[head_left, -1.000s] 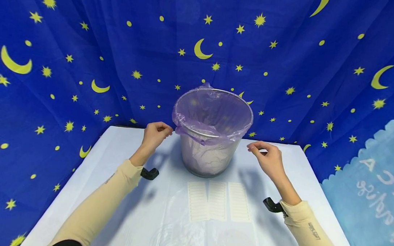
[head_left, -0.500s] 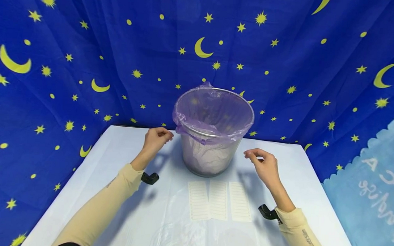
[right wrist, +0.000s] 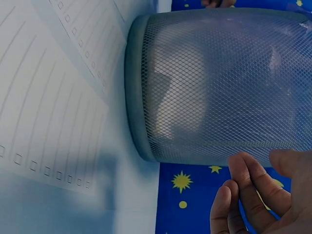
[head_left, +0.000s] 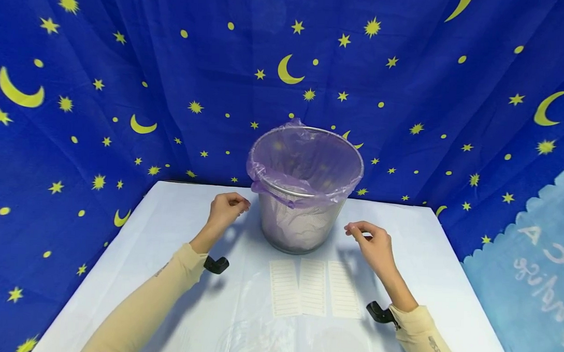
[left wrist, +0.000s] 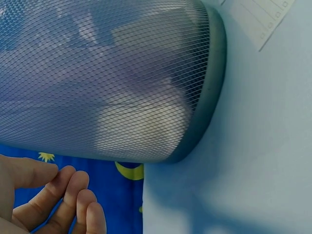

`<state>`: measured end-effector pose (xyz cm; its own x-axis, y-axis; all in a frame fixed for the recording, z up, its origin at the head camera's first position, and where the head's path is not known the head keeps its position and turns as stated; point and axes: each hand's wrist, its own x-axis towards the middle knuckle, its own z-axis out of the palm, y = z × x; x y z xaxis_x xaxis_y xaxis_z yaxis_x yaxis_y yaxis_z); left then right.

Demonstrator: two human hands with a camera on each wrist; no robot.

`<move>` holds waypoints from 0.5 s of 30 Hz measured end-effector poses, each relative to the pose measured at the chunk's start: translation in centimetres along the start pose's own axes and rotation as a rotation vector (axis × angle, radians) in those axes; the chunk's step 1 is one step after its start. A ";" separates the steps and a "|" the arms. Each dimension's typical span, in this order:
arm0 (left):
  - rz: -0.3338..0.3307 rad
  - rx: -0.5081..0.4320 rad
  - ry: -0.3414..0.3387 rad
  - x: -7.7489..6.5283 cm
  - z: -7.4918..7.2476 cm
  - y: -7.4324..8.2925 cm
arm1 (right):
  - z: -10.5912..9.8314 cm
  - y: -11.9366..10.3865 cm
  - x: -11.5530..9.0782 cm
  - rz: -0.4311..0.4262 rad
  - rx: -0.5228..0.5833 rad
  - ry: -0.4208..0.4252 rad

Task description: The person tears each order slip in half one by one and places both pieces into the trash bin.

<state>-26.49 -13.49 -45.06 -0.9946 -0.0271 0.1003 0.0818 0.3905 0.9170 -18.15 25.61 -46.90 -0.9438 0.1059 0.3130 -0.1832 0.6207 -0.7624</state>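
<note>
A silver mesh waste bin (head_left: 303,226) stands upright on the table, lined with a translucent purple bin bag (head_left: 281,185) folded over its rim. Left of the bin, my left hand (head_left: 225,212) hovers with loosely bent fingers and holds nothing; in the left wrist view its thumb lies near the index fingertip. On the opposite side is my right hand (head_left: 374,245), also holding nothing, its fingers (right wrist: 246,183) loosely bent beside the mesh in the right wrist view. Pale crumpled material (right wrist: 178,87) shows through the mesh, low in the bin.
Three narrow lined paper sheets (head_left: 313,288) with small checkboxes lie side by side in front of the bin. The white table (head_left: 179,307) meets a blue star-and-moon curtain (head_left: 211,65) behind the bin. Black wrist mounts (head_left: 216,265) project below both wrists.
Both hands have come down and back toward me from beside the bin's upper part. The right hand has also shifted slightly left. Bin and sheets stay in place.
</note>
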 end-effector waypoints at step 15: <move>-0.040 -0.006 -0.018 -1.1 0.8 -1.5 | 1.7 0.2 -1.7 0.005 0.030 -0.020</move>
<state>-25.54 -13.37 -46.87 -0.9981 -0.0257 0.0566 0.0424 0.3843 0.9222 -17.03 24.18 -48.54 -0.9500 0.0930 0.2982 -0.1866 0.5965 -0.7806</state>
